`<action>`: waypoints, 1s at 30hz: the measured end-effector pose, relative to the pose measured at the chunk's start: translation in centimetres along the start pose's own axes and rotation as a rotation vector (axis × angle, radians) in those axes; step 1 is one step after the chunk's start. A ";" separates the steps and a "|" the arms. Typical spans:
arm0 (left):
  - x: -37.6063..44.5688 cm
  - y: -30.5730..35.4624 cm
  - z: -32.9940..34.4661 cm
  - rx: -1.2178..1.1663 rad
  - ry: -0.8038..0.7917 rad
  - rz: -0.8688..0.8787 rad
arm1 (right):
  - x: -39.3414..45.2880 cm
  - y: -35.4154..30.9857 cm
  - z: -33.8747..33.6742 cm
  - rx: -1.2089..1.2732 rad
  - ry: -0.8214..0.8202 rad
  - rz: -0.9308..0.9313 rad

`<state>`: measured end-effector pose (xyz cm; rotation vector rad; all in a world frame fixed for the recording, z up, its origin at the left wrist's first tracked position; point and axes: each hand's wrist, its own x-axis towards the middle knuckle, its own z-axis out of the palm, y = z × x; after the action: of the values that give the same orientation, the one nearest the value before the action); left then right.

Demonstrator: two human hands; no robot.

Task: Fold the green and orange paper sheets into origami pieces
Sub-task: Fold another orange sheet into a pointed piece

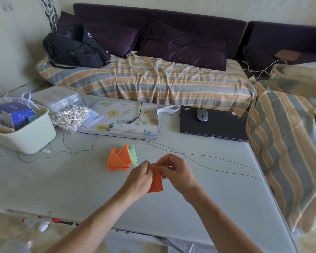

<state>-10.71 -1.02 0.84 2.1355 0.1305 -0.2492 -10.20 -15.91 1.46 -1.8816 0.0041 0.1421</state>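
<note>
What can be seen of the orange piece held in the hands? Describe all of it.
The orange paper piece is a folded sheet, plain matte orange, narrow at the top and widening to a straight bottom edge. It looks held above the table, roughly upright with its top tilted away. The left hand and right hand pinch its upper end and hide the tip. A crease runs down its length. It lies apart from the stack of folded pieces behind it.

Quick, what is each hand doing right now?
Left hand: pinching the top of the orange paper.
Right hand: pinching the same orange paper from the other side.
</note>
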 end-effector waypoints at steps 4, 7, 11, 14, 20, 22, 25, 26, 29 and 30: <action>-0.6 0.8 0.1 -0.007 -0.090 -0.039 | 0.1 0.2 0.0 -0.011 -0.001 -0.005; -0.2 0.4 0.0 0.011 -0.088 -0.022 | 0.0 0.2 -0.1 -0.011 -0.001 -0.005; 0.3 -0.1 -0.3 0.012 -0.020 0.016 | 0.1 0.2 -0.2 -0.018 0.015 0.011; 0.4 -0.6 -0.4 0.049 0.001 0.041 | 0.0 -0.2 -0.2 0.006 -0.009 0.032; 0.0 -0.4 -0.4 0.040 0.041 0.082 | 0.3 0.7 0.1 -0.136 0.041 0.026; -0.1 -0.4 -0.4 0.020 0.049 0.085 | 0.4 0.9 0.2 -0.158 0.066 0.040; -0.3 -0.3 -0.4 0.010 0.052 0.096 | 0.3 0.8 0.1 -0.181 0.103 0.004; -0.3 -0.3 -0.4 0.008 0.053 0.095 | 0.3 0.8 0.1 -0.191 0.112 -0.018; -0.3 -0.1 -0.2 0.006 0.063 0.072 | 0.1 0.6 0.2 -0.202 0.124 -0.078; -0.3 -0.1 -0.2 0.003 0.070 0.061 | 0.1 0.5 0.3 -0.207 0.126 -0.098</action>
<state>-10.96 -0.79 0.96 2.1484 0.1057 -0.1388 -10.20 -15.77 0.89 -2.0900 -0.0175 -0.0453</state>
